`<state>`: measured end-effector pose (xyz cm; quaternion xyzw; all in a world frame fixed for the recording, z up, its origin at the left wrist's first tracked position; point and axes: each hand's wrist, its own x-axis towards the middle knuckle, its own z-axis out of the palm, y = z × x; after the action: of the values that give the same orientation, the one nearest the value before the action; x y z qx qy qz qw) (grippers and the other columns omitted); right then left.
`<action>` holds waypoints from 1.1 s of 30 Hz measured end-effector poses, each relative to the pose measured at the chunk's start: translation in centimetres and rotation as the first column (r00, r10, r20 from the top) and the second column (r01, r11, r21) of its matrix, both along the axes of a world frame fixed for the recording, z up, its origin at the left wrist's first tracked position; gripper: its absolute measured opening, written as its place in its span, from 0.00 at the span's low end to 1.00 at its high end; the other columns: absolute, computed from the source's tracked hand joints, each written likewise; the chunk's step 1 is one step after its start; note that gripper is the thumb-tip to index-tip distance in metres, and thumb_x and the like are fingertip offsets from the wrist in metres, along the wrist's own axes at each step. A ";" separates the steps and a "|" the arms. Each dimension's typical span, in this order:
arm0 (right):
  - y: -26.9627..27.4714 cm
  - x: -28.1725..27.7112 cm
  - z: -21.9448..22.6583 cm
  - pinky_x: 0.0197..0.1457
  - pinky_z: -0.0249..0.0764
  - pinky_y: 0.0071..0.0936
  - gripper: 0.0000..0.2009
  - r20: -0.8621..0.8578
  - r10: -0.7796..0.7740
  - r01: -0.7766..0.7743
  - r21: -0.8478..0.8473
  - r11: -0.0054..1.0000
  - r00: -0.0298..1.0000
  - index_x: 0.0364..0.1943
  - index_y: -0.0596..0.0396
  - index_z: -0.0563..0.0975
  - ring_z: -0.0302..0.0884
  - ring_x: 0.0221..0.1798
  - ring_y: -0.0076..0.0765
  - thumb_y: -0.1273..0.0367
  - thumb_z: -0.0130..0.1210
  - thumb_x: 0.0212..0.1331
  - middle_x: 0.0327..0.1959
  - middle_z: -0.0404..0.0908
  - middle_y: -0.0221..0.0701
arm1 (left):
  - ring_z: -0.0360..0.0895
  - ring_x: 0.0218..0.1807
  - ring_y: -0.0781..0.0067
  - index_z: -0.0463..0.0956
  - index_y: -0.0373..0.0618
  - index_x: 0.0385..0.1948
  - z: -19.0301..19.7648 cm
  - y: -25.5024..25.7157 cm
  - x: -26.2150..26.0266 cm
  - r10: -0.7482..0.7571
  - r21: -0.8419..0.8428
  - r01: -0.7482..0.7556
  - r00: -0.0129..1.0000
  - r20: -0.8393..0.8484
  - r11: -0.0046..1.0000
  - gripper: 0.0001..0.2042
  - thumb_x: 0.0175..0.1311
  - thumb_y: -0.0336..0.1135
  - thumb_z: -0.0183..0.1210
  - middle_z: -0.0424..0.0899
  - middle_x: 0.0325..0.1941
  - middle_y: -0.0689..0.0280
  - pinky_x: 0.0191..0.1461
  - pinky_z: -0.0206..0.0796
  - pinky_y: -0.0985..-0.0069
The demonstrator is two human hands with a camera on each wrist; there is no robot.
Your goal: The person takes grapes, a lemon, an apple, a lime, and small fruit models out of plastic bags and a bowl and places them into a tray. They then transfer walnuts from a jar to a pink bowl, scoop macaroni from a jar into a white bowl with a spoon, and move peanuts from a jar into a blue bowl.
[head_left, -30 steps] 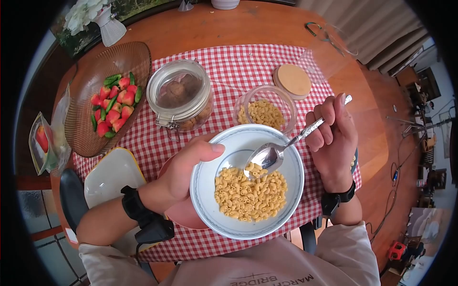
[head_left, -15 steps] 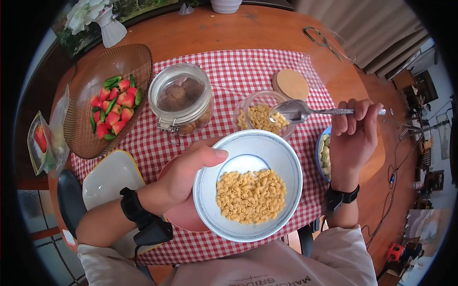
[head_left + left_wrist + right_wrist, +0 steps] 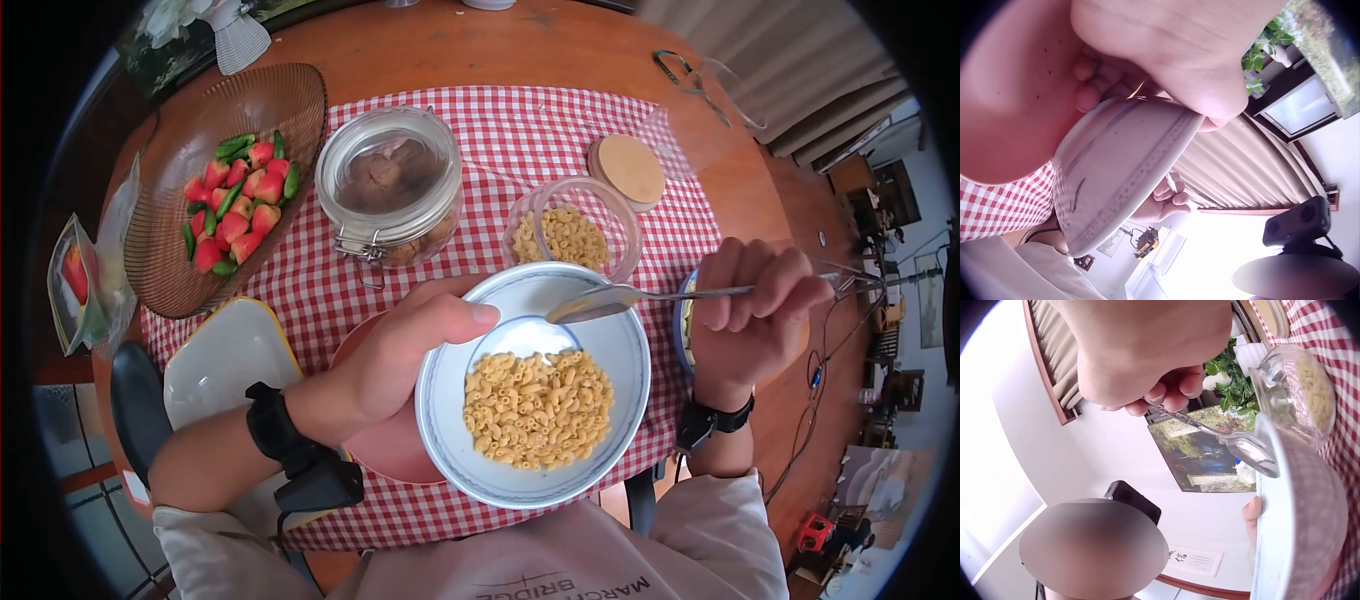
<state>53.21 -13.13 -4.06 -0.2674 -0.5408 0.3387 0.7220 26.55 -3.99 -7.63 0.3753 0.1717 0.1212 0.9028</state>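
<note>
A white bowl (image 3: 630, 420) with blue lines holds a heap of macaroni (image 3: 540, 410). My left hand (image 3: 400, 345) grips its left side, thumb over the rim and fingers underneath; in the left wrist view the bowl (image 3: 1122, 162) appears from below. My right hand (image 3: 755, 305) pinches the handle of a metal spoon (image 3: 595, 303). The spoon's head hangs over the far right part of the bowl, turned on its side, with no macaroni showing on it. Just behind the bowl stands a clear jar (image 3: 625, 235) with more macaroni inside.
A round wooden lid (image 3: 632, 168) lies behind the clear jar. Left of it stands a clip-top glass jar (image 3: 390, 190) of brown lumps. A ribbed bowl (image 3: 160, 240) holds red and green pieces. A pink plate (image 3: 400, 450), partly hidden, and a white tray (image 3: 225, 350) sit front left.
The spoon lifted from the bowl to over the clear jar carrying macaroni, then came back over the bowl, turned on its side. My left hand still holds the bowl.
</note>
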 end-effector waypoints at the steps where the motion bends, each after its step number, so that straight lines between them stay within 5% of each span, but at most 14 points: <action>1: 0.1 -0.1 -0.3 0.25 0.63 0.22 0.27 -0.001 0.000 0.000 0.000 1.000 1.000 0.27 0.52 0.69 0.63 0.20 0.26 0.47 0.38 0.79 0.16 0.64 0.25 | 0.82 0.55 0.72 0.71 0.29 0.63 0.1 0.0 0.0 -0.006 0.004 0.006 1.000 -0.001 1.000 0.27 0.71 0.45 0.50 0.85 0.55 0.56 0.60 0.72 0.75; 5: 0.1 -0.7 -0.8 0.26 0.62 0.23 0.25 0.025 0.009 -0.004 -0.179 0.984 1.000 0.27 0.54 0.69 0.63 0.18 0.25 0.51 0.42 0.79 0.15 0.65 0.26 | 0.82 0.56 0.73 0.70 0.29 0.64 0.1 0.2 0.0 -0.024 0.018 0.024 1.000 0.001 1.000 0.28 0.71 0.45 0.50 0.84 0.56 0.56 0.60 0.72 0.75; 7: 0.0 -0.9 -0.8 0.26 0.62 0.23 0.25 -0.026 0.092 -0.095 -0.360 0.928 0.995 0.27 0.55 0.69 0.63 0.18 0.25 0.51 0.41 0.79 0.15 0.65 0.26 | 0.81 0.63 0.58 0.67 0.26 0.66 0.4 0.2 0.0 -0.025 0.040 0.026 0.999 -0.027 0.999 0.33 0.67 0.47 0.50 0.80 0.63 0.46 0.69 0.70 0.67; 9: 0.0 -1.3 -0.5 0.26 0.61 0.22 0.24 -0.032 0.099 -0.103 -0.388 0.916 0.995 0.28 0.55 0.70 0.62 0.18 0.24 0.52 0.40 0.80 0.14 0.64 0.25 | 0.81 0.63 0.58 0.67 0.26 0.66 0.4 0.2 0.0 -0.035 0.034 0.036 0.999 -0.029 0.999 0.33 0.67 0.47 0.50 0.80 0.63 0.46 0.69 0.70 0.67; 14: 0.2 -1.6 -0.2 0.23 0.57 0.19 0.24 -0.075 -0.032 -0.020 -0.612 0.791 0.997 0.28 0.53 0.70 0.58 0.18 0.20 0.52 0.38 0.81 0.14 0.63 0.23 | 0.81 0.63 0.58 0.68 0.26 0.66 0.1 0.2 0.0 -0.035 0.041 0.035 0.999 -0.015 0.999 0.33 0.67 0.46 0.51 0.80 0.63 0.46 0.70 0.70 0.67; 20: 0.3 -0.6 -0.4 0.21 0.55 0.17 0.22 -0.169 -0.127 0.028 -0.495 0.868 0.977 0.28 0.50 0.69 0.53 0.18 0.17 0.53 0.39 0.81 0.15 0.62 0.22 | 0.81 0.63 0.58 0.68 0.26 0.66 0.1 0.1 0.0 -0.028 0.035 0.029 0.999 -0.032 0.999 0.33 0.67 0.46 0.51 0.80 0.63 0.46 0.70 0.70 0.66; 22: 0.3 -0.7 -0.2 0.21 0.55 0.17 0.22 -0.163 -0.132 0.042 -0.466 0.884 0.978 0.28 0.50 0.69 0.52 0.18 0.17 0.54 0.39 0.81 0.15 0.61 0.22 | 0.82 0.56 0.71 0.70 0.28 0.64 0.0 0.0 0.0 -0.004 0.009 0.004 1.000 -0.008 1.000 0.28 0.71 0.44 0.48 0.84 0.56 0.54 0.61 0.71 0.75; 27: 0.3 -0.5 -0.2 0.20 0.54 0.17 0.21 -0.149 -0.194 0.112 -0.434 0.894 0.970 0.28 0.50 0.68 0.51 0.17 0.16 0.55 0.38 0.82 0.15 0.60 0.20 | 0.82 0.56 0.70 0.71 0.28 0.63 0.0 0.0 0.0 -0.010 -0.008 0.010 1.000 -0.021 1.000 0.28 0.71 0.44 0.49 0.85 0.56 0.54 0.61 0.71 0.74; 33: 0.5 0.0 -0.1 0.19 0.52 0.16 0.21 -0.334 -0.148 -0.034 -0.481 0.876 0.931 0.28 0.50 0.68 0.49 0.17 0.16 0.55 0.38 0.82 0.15 0.59 0.20 | 0.83 0.55 0.70 0.71 0.28 0.63 0.1 -0.2 0.2 0.019 -0.010 -0.019 1.000 -0.012 1.000 0.28 0.70 0.45 0.49 0.85 0.56 0.54 0.60 0.72 0.75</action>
<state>53.18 -12.61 -4.21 -0.3868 -0.2899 0.4834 0.7299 26.72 -4.18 -7.54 0.3697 0.1812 0.1269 0.9024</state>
